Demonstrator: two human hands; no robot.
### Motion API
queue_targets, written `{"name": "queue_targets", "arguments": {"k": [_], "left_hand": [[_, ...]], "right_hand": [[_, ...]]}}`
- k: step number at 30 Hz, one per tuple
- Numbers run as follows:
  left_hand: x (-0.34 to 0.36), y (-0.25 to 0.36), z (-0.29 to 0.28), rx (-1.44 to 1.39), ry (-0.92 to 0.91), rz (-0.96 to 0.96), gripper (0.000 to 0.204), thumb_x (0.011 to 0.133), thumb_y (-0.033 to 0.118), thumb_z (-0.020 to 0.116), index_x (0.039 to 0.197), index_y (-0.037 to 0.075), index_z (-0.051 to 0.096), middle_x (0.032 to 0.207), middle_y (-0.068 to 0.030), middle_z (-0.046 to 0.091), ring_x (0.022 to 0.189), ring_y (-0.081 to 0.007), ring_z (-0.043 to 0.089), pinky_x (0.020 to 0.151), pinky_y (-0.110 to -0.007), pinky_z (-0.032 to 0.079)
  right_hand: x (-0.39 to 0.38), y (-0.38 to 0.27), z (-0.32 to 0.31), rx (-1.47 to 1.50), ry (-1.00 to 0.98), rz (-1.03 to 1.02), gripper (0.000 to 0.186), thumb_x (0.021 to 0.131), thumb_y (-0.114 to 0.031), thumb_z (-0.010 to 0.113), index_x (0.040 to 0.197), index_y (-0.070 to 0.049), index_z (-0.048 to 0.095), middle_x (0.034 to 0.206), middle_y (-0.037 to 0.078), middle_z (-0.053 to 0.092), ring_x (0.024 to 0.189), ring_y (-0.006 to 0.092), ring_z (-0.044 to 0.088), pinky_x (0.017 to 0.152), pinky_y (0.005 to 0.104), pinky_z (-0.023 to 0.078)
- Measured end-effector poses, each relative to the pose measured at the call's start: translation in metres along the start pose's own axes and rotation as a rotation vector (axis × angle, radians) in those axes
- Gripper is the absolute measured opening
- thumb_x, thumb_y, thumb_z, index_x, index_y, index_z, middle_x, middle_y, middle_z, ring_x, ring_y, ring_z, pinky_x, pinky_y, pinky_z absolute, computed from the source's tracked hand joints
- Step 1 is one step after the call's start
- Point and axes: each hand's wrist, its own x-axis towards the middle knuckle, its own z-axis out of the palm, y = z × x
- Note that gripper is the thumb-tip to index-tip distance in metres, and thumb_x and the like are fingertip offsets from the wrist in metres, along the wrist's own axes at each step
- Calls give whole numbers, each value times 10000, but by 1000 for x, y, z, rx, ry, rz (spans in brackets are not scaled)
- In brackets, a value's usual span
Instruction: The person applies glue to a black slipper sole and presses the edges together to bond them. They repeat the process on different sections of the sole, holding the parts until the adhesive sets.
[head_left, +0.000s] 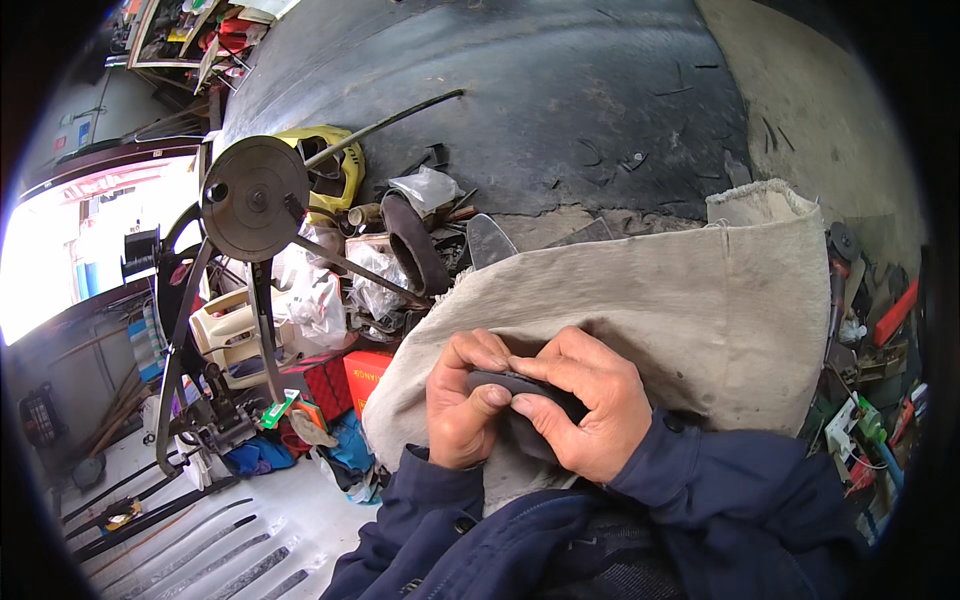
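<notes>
Both hands are closed on a dark piece with a curved, thick edge (530, 384), held over my lap. It looks like rubber or part of a shoe, but its exact kind is mostly hidden by fingers. My left hand (465, 400) pinches its left end between thumb and bent fingers. On the other end, my right hand (592, 405) presses with its thumb near the rim, and its fingertips meet those of the left. A stained beige cloth (660, 300) drapes over my knees beneath the hands.
At the left stands a hand-cranked sewing machine with a dark wheel (256, 198) and long rods. Behind the cloth lie a yellow helmet-like object (345, 175), plastic bags (318, 305) and a red box (366, 378). Tools, including a red-handled one (896, 312), crowd the right. Dark scraps dot the black mat (500, 130).
</notes>
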Motion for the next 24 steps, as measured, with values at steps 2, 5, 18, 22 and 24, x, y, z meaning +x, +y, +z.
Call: {"name": "queue_targets", "arguments": {"k": [2, 5, 18, 22, 24], "left_hand": [[-1, 0, 0, 3, 13, -11, 271, 839, 74, 788, 1001, 67, 570, 976, -57, 553, 935, -176, 514, 883, -304, 423], [-1, 1, 0, 15, 15, -9, 271, 837, 67, 783, 1003, 64, 569, 978, -54, 551, 936, -169, 512, 885, -300, 419], [-2, 2, 0, 36, 1, -2, 265, 861, 99, 783, 1015, 61, 570, 976, -50, 548, 933, -155, 505, 882, -287, 410], [-1, 0, 0, 43, 4, -3, 258, 858, 86, 774, 1015, 64, 570, 980, -49, 549, 930, -153, 506, 880, -286, 411], [0, -1, 1, 50, 0, -5, 256, 854, 76, 768, 1015, 65, 569, 983, -49, 549, 930, -151, 507, 880, -286, 413]], "right_hand": [[0, 1, 0, -9, -9, -13, 298, 807, -66, 778, 1093, 1, 732, 944, 126, 626, 853, 323, 651, 732, 406, 540], [1, 1, 0, -57, -3, -55, 290, 791, -48, 779, 1074, -3, 732, 927, 122, 617, 838, 323, 643, 716, 412, 533], [3, 0, 2, 60, -3, 32, 220, 802, -26, 788, 1002, 4, 701, 916, 131, 620, 807, 307, 644, 719, 370, 526], [3, 1, 2, 17, 7, -3, 200, 796, -3, 767, 972, -5, 672, 912, 133, 610, 810, 330, 640, 708, 391, 520], [4, 2, 2, -49, 23, -67, 198, 786, 7, 755, 956, -13, 656, 906, 133, 600, 816, 349, 631, 702, 410, 514]]}}
